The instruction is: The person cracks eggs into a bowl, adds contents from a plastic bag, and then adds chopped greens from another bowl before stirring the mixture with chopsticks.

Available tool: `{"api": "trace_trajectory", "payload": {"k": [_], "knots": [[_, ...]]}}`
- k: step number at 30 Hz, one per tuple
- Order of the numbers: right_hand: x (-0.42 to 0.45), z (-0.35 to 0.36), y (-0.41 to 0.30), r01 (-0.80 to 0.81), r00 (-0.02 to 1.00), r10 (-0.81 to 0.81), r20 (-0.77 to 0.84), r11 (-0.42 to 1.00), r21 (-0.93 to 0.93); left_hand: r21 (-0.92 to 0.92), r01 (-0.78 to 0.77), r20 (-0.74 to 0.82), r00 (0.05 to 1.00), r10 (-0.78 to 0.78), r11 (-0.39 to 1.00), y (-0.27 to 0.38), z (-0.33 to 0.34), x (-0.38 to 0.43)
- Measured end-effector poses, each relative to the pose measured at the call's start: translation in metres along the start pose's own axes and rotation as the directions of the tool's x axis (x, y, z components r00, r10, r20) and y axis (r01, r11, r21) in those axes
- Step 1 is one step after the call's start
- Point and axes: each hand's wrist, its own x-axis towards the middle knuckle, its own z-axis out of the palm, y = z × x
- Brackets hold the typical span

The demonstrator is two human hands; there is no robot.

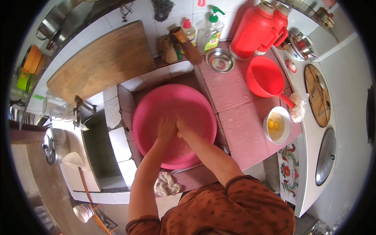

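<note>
A large pink plastic basin [205,108] sits in the tiled sink and seems to hold water. Both hands are inside it, close together and touching near its middle. My left hand [167,127] is on the left side, its fingers extended and pointing away from me. Beside it, my right hand [181,126] is partly turned, and its fingers are partly hidden. Whether anything lies between or under the hands cannot be seen. A crumpled cloth [167,184] lies at the near edge, just below the basin.
Right: white bowl with egg yolks [277,126], red plastic dipper [265,77], metal bowl [220,60], red thermos flasks [252,30]. Behind: pump bottle [211,32], wooden cutting board [102,63]. Left: tap [78,110] over a second basin, lidded metal pot [58,145].
</note>
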Motion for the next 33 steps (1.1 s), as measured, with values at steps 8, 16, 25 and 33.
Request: {"api": "trace_trajectory", "payload": {"k": [8, 16, 25, 33], "knots": [[0.008, -0.039, 0.033, 0.306, 0.926, -0.138, 0.353, -0.276, -0.911, -0.089, 0.263, 0.159, 0.956, -0.247, 0.961, 0.002, 0.103, -0.03], [-0.047, -0.03, -0.011, 0.374, 0.911, -0.141, 0.388, -0.116, -0.92, -0.173, 0.2, 0.212, 0.964, -0.162, 0.964, 0.025, -0.002, -0.054], [-0.094, 0.064, -0.019, 0.661, 0.743, -0.336, 0.578, 0.5, -0.559, -0.088, 0.009, -0.408, 0.912, -0.044, 0.996, -0.022, -0.066, -0.082], [-0.122, -0.084, 0.024, 0.647, 0.697, -0.14, 0.704, -0.301, -0.7, -0.354, 0.101, -0.14, 0.977, -0.16, 0.93, 0.062, -0.046, -0.301]]}}
